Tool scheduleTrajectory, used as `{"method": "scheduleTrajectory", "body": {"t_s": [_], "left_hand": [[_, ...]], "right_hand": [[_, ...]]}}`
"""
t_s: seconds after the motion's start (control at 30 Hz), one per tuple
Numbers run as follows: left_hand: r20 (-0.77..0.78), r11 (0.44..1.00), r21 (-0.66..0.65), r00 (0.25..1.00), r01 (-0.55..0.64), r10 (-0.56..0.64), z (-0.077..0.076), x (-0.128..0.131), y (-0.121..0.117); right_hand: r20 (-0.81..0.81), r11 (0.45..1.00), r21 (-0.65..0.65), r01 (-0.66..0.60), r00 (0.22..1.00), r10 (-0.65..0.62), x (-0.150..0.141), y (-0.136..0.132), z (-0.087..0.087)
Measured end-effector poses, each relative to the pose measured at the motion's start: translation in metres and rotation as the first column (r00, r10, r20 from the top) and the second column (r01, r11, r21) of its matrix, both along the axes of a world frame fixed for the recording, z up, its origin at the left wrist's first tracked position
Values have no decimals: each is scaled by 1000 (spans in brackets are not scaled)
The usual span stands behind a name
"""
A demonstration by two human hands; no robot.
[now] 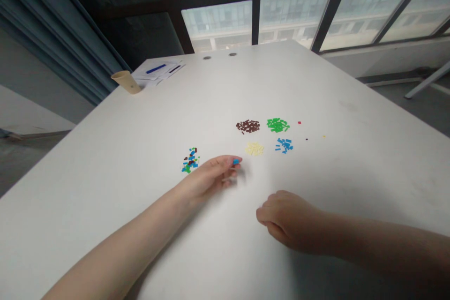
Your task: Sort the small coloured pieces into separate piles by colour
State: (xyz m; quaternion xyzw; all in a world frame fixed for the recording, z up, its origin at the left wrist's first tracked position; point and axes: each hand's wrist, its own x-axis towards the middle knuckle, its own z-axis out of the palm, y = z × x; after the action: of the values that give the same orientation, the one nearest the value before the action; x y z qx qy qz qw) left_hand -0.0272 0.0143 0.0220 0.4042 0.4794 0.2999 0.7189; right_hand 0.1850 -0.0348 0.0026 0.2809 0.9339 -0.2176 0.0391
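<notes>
My left hand [211, 179] pinches a small blue plastic brick [236, 161] in its fingertips, slightly blurred, just right of a mixed heap of tiny multicoloured bricks [190, 160]. Farther ahead lie sorted piles: brown bricks [248, 126], green bricks [277, 124], pale yellow bricks [254, 148] and blue bricks [284, 145]. A lone red brick [299, 122] sits to their right. My right hand [285, 221] rests low on the white table [105, 159] with its fingers curled, touching no brick, and nothing shows in it.
A tan cup [125, 81] lies on its side near the far left edge, beside papers with a blue pen [156, 69]. Two grommet holes [220, 56] mark the far edge. Beyond the table stand a curtain and large windows.
</notes>
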Motion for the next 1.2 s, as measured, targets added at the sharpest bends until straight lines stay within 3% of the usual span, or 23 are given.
{"method": "scheduleTrajectory", "body": {"t_s": [0.03,0.1,0.2,0.53,0.67,0.73,0.87,0.93,1.2], "left_hand": [[156,990,-143,987,-13,35,0,7,-8],[326,952,-307,940,6,99,-3,18,-22],[379,922,-386,914,13,146,-9,25,-32],[414,911,-408,901,56,130,-10,26,-32],[421,911,-408,897,58,131,-11,24,-31],[429,917,-395,895,59,127,-10,23,-30],[440,917,-387,893,95,93,-9,24,-32],[440,910,-395,896,126,67,-9,26,-36],[406,901,-402,914,165,14,-13,30,-42]], "right_hand": [[-4,1000,2,1,1000,-1,0,0,-1],[-6,1000,4,4,1000,-4,0,-1,-2],[6,1000,7,12,1000,-12,0,-1,-2],[17,1000,-4,16,1000,-16,-2,0,2],[-73,997,48,56,996,-52,-1,0,3],[-249,980,105,172,958,-142,1,1,6],[-622,881,185,435,746,-238,4,6,12],[-671,865,193,462,705,-227,4,8,10],[-691,887,155,435,690,-217,3,9,2]]}}
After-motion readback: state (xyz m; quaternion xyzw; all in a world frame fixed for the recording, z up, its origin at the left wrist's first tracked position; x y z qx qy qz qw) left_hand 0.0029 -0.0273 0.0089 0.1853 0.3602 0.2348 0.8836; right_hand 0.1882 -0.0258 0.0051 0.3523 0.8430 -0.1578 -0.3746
